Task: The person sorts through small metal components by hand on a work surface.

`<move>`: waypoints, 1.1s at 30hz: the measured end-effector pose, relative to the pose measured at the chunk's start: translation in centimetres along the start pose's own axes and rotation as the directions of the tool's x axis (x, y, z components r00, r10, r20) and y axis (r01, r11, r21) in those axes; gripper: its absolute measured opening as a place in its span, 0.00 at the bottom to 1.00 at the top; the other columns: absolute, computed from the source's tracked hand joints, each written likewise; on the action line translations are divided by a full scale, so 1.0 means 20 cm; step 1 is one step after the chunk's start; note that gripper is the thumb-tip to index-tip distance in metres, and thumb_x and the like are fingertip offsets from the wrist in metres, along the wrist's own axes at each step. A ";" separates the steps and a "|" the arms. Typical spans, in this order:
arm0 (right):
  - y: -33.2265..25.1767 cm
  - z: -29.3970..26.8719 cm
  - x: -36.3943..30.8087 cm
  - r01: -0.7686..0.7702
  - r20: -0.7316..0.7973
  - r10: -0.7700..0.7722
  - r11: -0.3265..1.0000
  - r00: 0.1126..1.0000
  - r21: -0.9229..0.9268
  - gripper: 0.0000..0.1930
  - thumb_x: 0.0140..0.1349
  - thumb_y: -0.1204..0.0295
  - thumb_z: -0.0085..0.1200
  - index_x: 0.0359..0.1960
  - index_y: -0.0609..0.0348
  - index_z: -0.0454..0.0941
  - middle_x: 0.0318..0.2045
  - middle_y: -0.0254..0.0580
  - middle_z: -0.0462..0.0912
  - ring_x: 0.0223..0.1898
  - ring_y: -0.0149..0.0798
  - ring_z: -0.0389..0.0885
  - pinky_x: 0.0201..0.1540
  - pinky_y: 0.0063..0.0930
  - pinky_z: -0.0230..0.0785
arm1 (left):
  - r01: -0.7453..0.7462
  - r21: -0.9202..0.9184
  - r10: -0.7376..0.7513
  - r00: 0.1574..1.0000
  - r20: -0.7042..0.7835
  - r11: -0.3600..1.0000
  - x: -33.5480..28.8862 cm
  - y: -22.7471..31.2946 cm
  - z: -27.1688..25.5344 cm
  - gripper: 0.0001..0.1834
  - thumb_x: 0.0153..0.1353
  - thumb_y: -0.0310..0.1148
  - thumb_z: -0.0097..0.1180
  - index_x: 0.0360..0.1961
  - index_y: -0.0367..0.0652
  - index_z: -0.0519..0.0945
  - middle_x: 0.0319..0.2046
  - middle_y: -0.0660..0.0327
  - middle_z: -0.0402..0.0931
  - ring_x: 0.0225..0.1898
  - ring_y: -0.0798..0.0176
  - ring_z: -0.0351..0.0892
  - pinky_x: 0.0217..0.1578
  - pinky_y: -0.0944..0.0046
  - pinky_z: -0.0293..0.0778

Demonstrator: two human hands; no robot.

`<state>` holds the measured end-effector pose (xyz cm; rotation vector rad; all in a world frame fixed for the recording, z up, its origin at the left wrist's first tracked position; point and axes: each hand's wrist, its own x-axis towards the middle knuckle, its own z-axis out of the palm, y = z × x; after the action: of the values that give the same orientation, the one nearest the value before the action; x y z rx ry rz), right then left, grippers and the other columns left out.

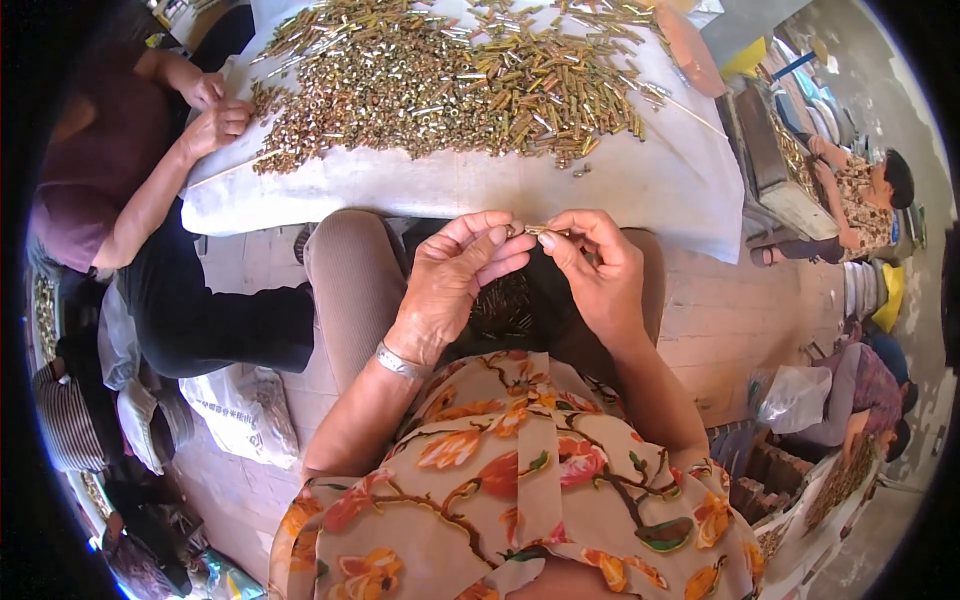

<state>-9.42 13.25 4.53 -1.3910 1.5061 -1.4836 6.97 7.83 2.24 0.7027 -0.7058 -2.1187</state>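
Observation:
In front of my lap, my left hand (462, 268) pinches a small metal nut (516, 229) between thumb and fingertips. My right hand (603, 268) has closed thumb and forefinger on a slim brass-coloured bolt (538, 229). The two parts meet end to end, or nearly so; the fingertips hide whether one is threaded into the other. Below my hands, between my knees, a dark container (500, 308) shows thin metal pieces inside. Beyond them, a large heap of nuts (370, 95) and brass-coloured bolts (560, 90) covers much of the table.
A white cloth (420, 190) drapes over the table's near edge. At the left, a co-worker's hands (222, 115) handle small parts at the heap's edge. A white plastic sack (243, 410) lies on the floor. Other people (862, 205) work at tables on the right.

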 end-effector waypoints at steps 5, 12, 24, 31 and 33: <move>-0.06 0.02 -0.04 0.130 0.052 -0.121 0.966 0.991 -0.225 0.07 0.59 0.80 0.58 0.39 0.66 0.77 0.34 0.37 0.82 0.33 0.24 0.77 0.38 0.18 0.71 | -0.047 -0.043 0.046 0.998 -0.032 0.998 -0.06 0.00 0.03 0.12 0.65 0.29 0.53 0.47 0.36 0.76 0.43 0.58 0.79 0.46 0.62 0.80 0.49 0.62 0.77; -0.05 0.04 -0.05 0.203 -0.011 -0.210 0.957 0.978 -0.208 0.07 0.56 0.81 0.59 0.37 0.63 0.79 0.32 0.40 0.83 0.29 0.30 0.79 0.33 0.21 0.72 | -0.115 0.074 0.119 0.992 -0.048 0.991 -0.09 -0.02 0.06 0.13 0.64 0.29 0.54 0.48 0.36 0.77 0.44 0.57 0.79 0.44 0.66 0.80 0.47 0.64 0.77; -0.07 0.03 -0.05 0.114 0.042 -0.109 0.980 0.993 -0.160 0.07 0.58 0.80 0.58 0.38 0.63 0.79 0.32 0.40 0.83 0.30 0.27 0.79 0.34 0.20 0.71 | -0.333 0.344 0.346 0.938 0.026 0.878 -0.09 -0.01 0.05 0.13 0.62 0.21 0.54 0.48 0.35 0.74 0.40 0.60 0.80 0.42 0.70 0.79 0.46 0.70 0.76; -0.05 0.03 -0.05 0.203 0.045 -0.197 0.959 0.979 -0.197 0.08 0.57 0.81 0.59 0.38 0.64 0.78 0.33 0.41 0.83 0.32 0.33 0.82 0.36 0.23 0.74 | -0.370 0.500 0.399 0.915 0.052 0.783 -0.09 0.01 0.05 0.16 0.61 0.18 0.54 0.50 0.38 0.70 0.40 0.61 0.80 0.43 0.74 0.77 0.46 0.74 0.73; -0.03 0.03 -0.05 0.328 0.052 -0.327 0.906 0.944 -0.267 0.09 0.55 0.82 0.59 0.38 0.64 0.78 0.33 0.42 0.83 0.33 0.36 0.82 0.36 0.24 0.74 | -0.384 0.469 0.405 0.912 0.061 0.795 -0.09 0.00 0.05 0.16 0.61 0.18 0.54 0.50 0.37 0.70 0.40 0.61 0.79 0.44 0.74 0.77 0.46 0.74 0.73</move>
<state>-8.47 14.14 4.80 -1.8886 1.5754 -1.5021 7.25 9.58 3.47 0.7707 -1.2549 -1.5485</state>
